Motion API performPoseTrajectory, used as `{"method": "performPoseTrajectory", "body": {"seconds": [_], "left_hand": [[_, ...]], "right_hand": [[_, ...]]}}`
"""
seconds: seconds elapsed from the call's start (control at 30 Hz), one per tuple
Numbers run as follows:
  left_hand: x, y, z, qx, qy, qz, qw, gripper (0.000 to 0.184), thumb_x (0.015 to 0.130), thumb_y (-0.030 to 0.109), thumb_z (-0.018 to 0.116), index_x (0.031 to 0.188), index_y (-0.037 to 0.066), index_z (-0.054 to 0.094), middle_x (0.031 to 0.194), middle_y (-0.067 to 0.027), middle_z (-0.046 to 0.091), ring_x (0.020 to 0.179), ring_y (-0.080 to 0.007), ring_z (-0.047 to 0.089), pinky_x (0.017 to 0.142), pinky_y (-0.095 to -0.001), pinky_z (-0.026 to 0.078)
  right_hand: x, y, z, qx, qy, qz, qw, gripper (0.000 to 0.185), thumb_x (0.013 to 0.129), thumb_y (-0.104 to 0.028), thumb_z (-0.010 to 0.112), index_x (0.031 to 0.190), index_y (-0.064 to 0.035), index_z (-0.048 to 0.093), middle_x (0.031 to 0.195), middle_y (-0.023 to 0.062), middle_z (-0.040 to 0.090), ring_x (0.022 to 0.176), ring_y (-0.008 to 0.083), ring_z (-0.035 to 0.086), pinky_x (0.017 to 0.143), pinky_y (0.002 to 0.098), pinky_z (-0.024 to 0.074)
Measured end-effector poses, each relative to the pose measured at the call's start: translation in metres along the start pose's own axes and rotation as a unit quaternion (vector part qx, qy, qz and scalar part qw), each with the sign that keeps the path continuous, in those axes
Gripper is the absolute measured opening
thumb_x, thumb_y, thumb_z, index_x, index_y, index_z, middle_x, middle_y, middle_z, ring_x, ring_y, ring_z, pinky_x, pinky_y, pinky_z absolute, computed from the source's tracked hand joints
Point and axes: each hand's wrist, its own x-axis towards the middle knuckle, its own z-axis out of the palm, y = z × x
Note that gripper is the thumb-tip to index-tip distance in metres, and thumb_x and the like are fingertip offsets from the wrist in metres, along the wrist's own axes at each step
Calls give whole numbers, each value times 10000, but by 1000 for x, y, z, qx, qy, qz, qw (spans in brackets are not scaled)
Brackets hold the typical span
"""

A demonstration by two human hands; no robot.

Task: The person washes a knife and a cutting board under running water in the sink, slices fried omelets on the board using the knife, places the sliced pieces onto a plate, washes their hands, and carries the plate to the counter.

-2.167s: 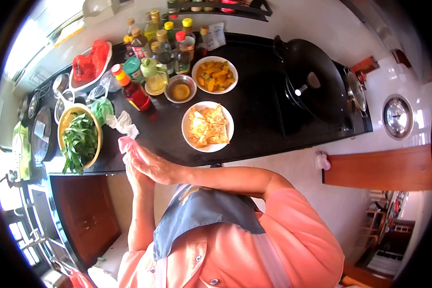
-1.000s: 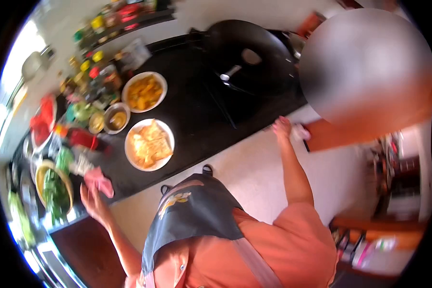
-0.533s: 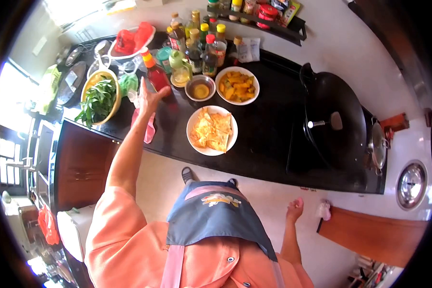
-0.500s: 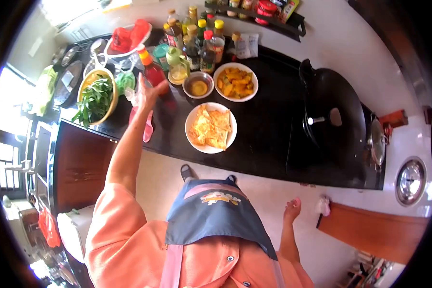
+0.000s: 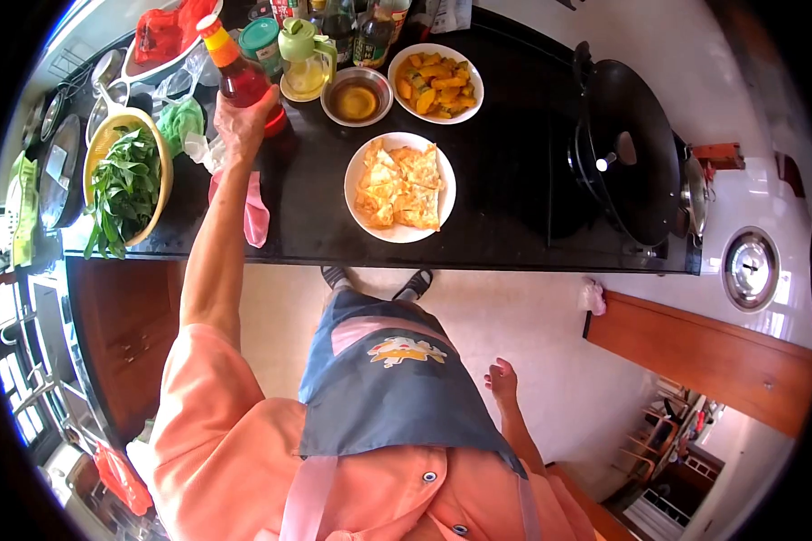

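My left hand [image 5: 240, 129] is wrapped round the lower part of a bottle [image 5: 241, 79] of dark red liquid with a yellow and orange neck. The bottle stands or hovers at the counter; its base is partly hidden by the hand. Beside it are a green-topped oil jug [image 5: 305, 68] and a metal bowl [image 5: 358, 96] of brownish liquid. A white bowl [image 5: 355, 215] of fried egg pieces sits nearer me, and another white bowl [image 5: 410, 106] holds orange pumpkin-like chunks. My right hand [image 5: 502, 379] hangs low by my side, loosely open and holding nothing.
A yellow basket [image 5: 163, 185] of leafy greens stands on the left of the black counter [image 5: 505, 207], near a pink cloth [image 5: 256, 212]. A wok [image 5: 636, 153] with a utensil in it sits at the right. More sauce bottles [image 5: 373, 41] line the back.
My left hand has closed round the red bottle. The camera view has shifted, and my right hand now appears further left in the view.
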Motion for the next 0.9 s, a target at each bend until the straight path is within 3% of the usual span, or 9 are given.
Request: {"method": "performPoseTrajectory", "body": {"seconds": [0.03,0.13,0.27,0.37,0.4,0.47,0.63,0.73,0.9], "left_hand": [[-8,18,-12,-27,-7,3,1000,627,700,385,898,1161,38,653,1087,-129,737,1037,-283,705,942,-406,528],[-34,60,-52,-10,2,15,1000,564,713,301,905,1156,45,666,1054,-92,745,983,-219,710,918,-366,539],[-99,120,-120,-143,15,43,989,538,738,194,903,1184,3,670,1087,-89,736,1005,-209,699,944,-356,541],[-156,136,-180,-115,26,48,992,685,795,95,839,1388,-2,510,1267,-156,673,1171,-241,649,1050,-394,501],[-194,160,-199,-198,92,63,974,585,746,140,864,1260,-24,639,1175,-113,725,1077,-222,695,990,-366,536],[-234,150,-237,-185,108,44,976,689,776,77,830,1384,-33,527,1293,-177,678,1182,-261,663,1049,-408,522],[-342,152,-305,-129,205,16,970,667,800,47,791,1390,-2,484,1241,-174,673,1179,-274,649,1071,-420,503],[-395,158,-341,-50,279,-45,958,608,778,64,806,1325,22,543,1205,-127,690,1062,-231,666,988,-388,530],[-439,168,-391,-104,391,-102,909,583,799,61,800,1322,6,548,1183,-130,689,1085,-224,671,983,-383,534]], "right_hand": [[-1,0,3,14,-6,13,1000,485,972,-208,656,1404,-25,535,1051,114,685,786,181,703,572,299,557],[0,-8,4,-9,-65,39,997,463,974,-214,654,1393,-46,553,1069,111,691,810,179,698,611,310,563],[33,-22,2,-72,-160,15,984,421,980,-226,659,1359,-58,585,1083,84,696,824,154,689,655,324,570],[72,-48,-1,-338,-142,-216,905,263,961,-265,616,1115,-76,714,937,145,740,827,300,717,722,432,575],[98,-63,9,-433,-130,-309,836,258,955,-276,606,1062,-78,733,910,164,742,840,338,720,743,454,572],[76,-116,16,-413,-105,-451,784,262,929,-291,614,875,-63,730,848,184,720,825,370,700,732,445,544],[3,-233,60,-324,-220,-507,768,246,950,-270,618,970,-41,707,934,187,727,894,400,690,778,465,543],[-1,-250,105,-323,-263,-602,681,249,966,-261,597,983,-38,708,952,201,724,922,404,691,820,481,546],[-57,-260,172,-342,-353,-638,593,199,955,-234,630,1015,-66,720,965,195,722,937,386,696,819,473,552]]}}
